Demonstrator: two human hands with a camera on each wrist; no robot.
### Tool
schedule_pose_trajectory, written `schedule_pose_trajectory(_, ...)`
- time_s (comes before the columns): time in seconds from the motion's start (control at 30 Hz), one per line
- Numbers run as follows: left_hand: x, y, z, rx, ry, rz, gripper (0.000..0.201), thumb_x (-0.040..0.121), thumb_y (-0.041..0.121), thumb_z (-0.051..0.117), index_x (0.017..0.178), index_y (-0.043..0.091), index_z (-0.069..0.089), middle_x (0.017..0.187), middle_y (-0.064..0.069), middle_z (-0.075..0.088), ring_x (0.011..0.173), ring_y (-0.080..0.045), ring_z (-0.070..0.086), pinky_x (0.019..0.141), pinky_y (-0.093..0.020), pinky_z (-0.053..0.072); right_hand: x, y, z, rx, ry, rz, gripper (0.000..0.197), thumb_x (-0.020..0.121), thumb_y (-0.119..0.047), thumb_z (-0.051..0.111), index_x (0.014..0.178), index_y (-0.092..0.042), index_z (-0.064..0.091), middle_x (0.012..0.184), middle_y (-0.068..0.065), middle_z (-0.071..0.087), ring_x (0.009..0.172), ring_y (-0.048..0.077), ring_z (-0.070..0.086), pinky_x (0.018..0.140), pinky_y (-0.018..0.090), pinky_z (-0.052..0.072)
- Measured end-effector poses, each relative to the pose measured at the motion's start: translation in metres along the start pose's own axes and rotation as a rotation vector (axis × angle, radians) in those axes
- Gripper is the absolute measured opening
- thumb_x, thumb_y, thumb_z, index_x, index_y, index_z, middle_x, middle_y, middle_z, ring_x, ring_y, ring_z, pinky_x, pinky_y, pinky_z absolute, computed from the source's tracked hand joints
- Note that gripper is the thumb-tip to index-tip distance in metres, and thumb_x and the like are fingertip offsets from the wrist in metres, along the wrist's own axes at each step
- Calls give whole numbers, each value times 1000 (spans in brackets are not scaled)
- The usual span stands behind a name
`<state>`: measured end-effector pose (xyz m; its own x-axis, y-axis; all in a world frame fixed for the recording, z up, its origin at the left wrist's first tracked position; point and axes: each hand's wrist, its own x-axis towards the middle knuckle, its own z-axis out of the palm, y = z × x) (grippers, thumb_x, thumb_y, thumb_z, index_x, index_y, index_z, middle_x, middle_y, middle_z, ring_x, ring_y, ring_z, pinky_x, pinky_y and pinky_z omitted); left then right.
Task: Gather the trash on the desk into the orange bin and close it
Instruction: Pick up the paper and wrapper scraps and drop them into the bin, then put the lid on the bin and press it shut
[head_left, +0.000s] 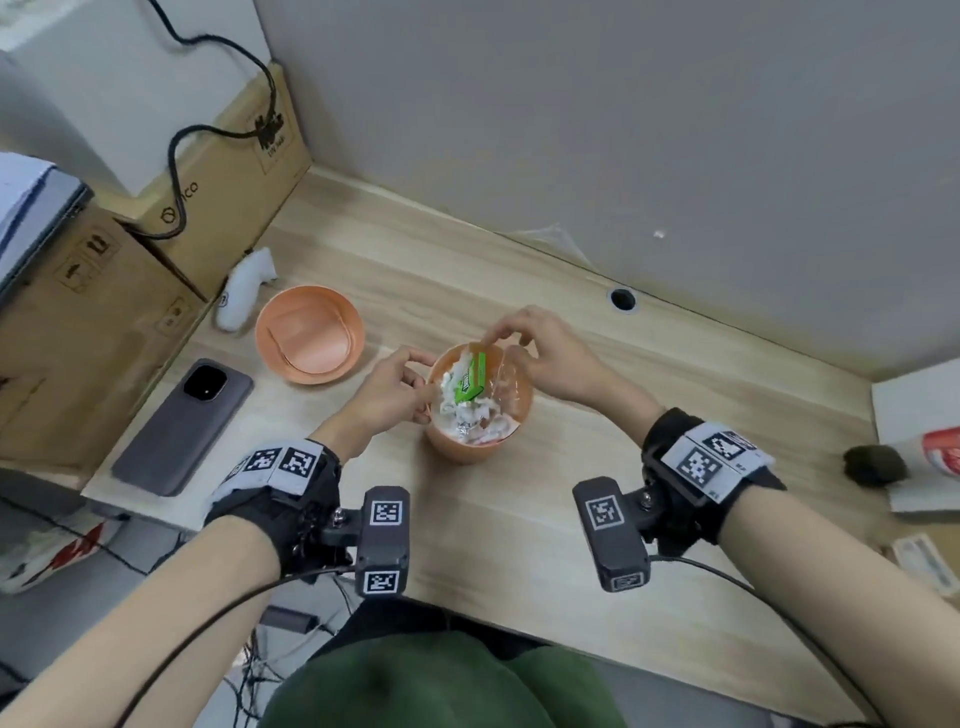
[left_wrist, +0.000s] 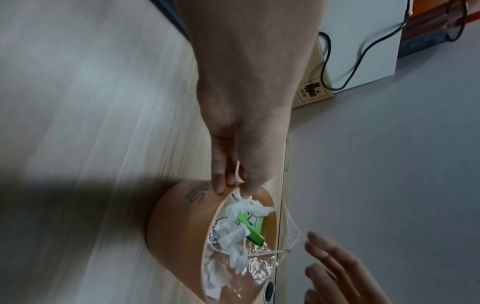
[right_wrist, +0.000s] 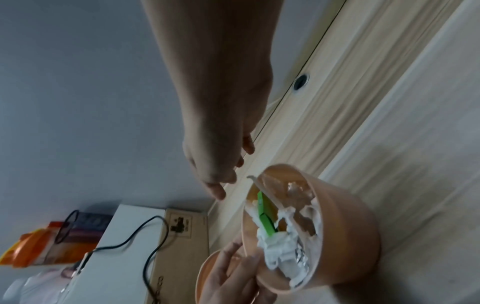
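Overhead, the bin (head_left: 480, 402) stands on the table (head_left: 519, 519), holding tissue (head_left: 462, 410) and a green packet (head_left: 470, 384); its lid (head_left: 309, 333) lies upturned to the left, near a phone (head_left: 182, 426). At the left wrist, the left hand (left_wrist: 241, 160) pinches the bin's rim. At the right wrist, the right hand (right_wrist: 221, 164) hovers beside the rim, its fingers (right_wrist: 215, 190) relaxed, grasping nothing clearly.

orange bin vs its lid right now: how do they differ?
The orange bin stands upright, packed with white tissues and a green packet; the lid lies upside down and holds nothing. The left hand grips the bin's rim, while the lid sits untouched, apart, nearer the cardboard boxes. Both are the same orange, round, on the desk.
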<state>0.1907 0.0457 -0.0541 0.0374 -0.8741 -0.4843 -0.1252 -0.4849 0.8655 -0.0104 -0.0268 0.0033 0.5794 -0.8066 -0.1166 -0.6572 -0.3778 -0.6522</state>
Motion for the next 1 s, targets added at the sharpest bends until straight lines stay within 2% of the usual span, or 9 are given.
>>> schedule_pose_trajectory(0.13, 0, 1, -6, 38, -58, 3, 23, 93, 13, 62, 116, 18, 60, 81, -5, 56, 60, -11, 59, 64, -26, 59, -2, 8, 2, 5, 105, 127, 19, 87, -15, 54, 101, -19, 66, 102, 5, 55, 88, 16, 50, 90, 35, 44)
schedule_pose_trajectory(0.27, 10, -9, -29, 67, 158, 15, 28, 95, 8, 53, 120, 15, 60, 102, -3, 52, 66, -16, 55, 63, -26, 53, -4, 20, 20, 80, 149, 315, 28, 91, -16, 47, 117, -15, 57, 107, 4, 45, 105, 25, 51, 97, 37, 42)
schedule_pose_trajectory(0.33, 15, -16, -44, 97, 260, 20, 27, 95, 8, 53, 121, 15, 59, 117, -5, 51, 67, -16, 54, 62, -26, 51, -7, 28, 24, 138, 169, 399, 29, 92, -12, 43, 118, -10, 56, 109, 9, 54, 105, 29, 55, 90, 36, 44)
schedule_pose_trajectory(0.5, 27, -37, -70, 287, 276, -44, 37, 84, 16, 55, 119, 24, 62, 136, -10, 50, 110, -36, 61, 86, -48, 56, -19, 34, 28, 170, 10, 504, 33, 94, -37, 50, 110, -10, 59, 71, -8, 58, 65, 15, 58, 61, 28, 44)
schedule_pose_trajectory(0.57, 35, -42, -70, 325, 257, -83, 44, 84, 8, 53, 128, 12, 60, 141, -12, 47, 115, -40, 59, 89, -48, 54, -21, 38, 30, 141, 37, 496, 34, 93, -41, 51, 103, -11, 61, 65, -7, 60, 55, 10, 54, 62, 33, 50)
schedule_pose_trajectory(0.67, 48, -51, -64, 352, 244, -127, 47, 86, 1, 51, 133, -3, 54, 137, -17, 51, 108, -43, 61, 83, -44, 54, -24, 41, 26, 91, 82, 478, 28, 90, -42, 56, 94, -15, 63, 64, 3, 65, 52, 13, 55, 64, 37, 53)
schedule_pose_trajectory(0.8, 59, -61, -57, 389, 256, -181, 32, 87, 7, 53, 116, -7, 58, 104, -26, 64, 80, -35, 63, 66, -37, 49, -34, 53, 19, 89, 124, 521, 26, 87, -42, 59, 90, -17, 64, 60, 0, 64, 57, 18, 59, 62, 32, 49)
schedule_pose_trajectory(0.93, 68, -68, -51, 506, 264, -182, 43, 82, 23, 50, 117, 0, 61, 123, -23, 62, 99, -44, 65, 83, -52, 56, -48, 66, 14, 108, 168, 565, 27, 87, -41, 59, 92, -16, 63, 70, 11, 70, 56, 17, 57, 63, 31, 48)
schedule_pose_trajectory(1.0, 73, -68, -44, 605, 243, -133, 41, 86, 21, 51, 118, 0, 66, 128, -18, 58, 108, -41, 60, 87, -46, 53, -53, 68, 15, 143, 189, 571, 28, 87, -44, 58, 91, -16, 63, 71, 12, 70, 54, 16, 56, 61, 31, 47)
